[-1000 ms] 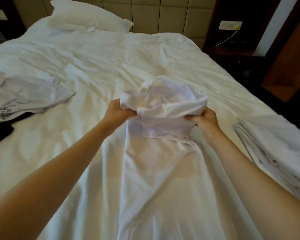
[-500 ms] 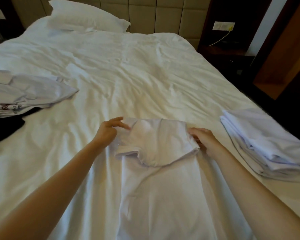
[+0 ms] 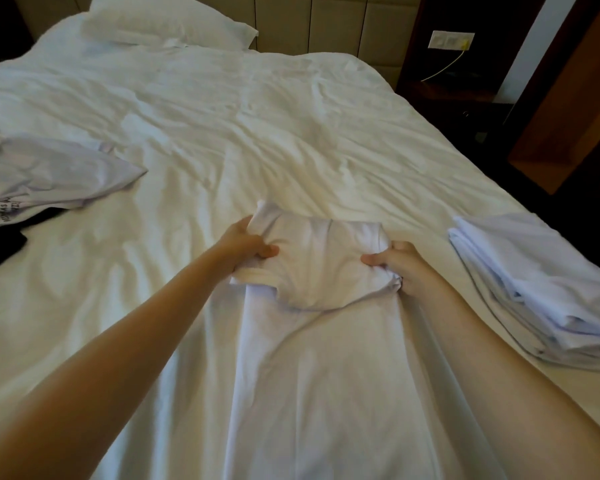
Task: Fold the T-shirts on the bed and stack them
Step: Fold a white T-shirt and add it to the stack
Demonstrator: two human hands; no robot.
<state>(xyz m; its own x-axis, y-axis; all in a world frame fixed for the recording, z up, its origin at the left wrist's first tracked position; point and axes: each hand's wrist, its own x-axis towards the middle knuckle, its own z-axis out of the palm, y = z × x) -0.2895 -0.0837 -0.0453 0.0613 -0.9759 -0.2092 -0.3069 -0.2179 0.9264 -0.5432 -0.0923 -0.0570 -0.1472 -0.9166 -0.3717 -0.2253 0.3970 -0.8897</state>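
Observation:
A white T-shirt (image 3: 323, 358) lies lengthwise on the bed (image 3: 222, 133) in front of me, its far end folded back over itself into a thick flap. My left hand (image 3: 246, 245) grips the flap's left edge and my right hand (image 3: 400, 268) grips its right edge, thumbs on top. A stack of folded white T-shirts (image 3: 541, 289) rests at the bed's right edge. Unfolded white shirts (image 3: 49, 178), one with printed lettering, lie crumpled at the left edge.
A dark garment (image 3: 0, 247) lies under the left pile. A pillow (image 3: 167, 22) rests at the headboard. Beyond the bed's right side are a dark nightstand (image 3: 465, 98), a wall socket with a cable (image 3: 451, 39) and a wooden panel.
The bunched far end of the shirt, held up a second ago, came down flat onto the shirt's body. Both hands now pinch the folded flap's sides.

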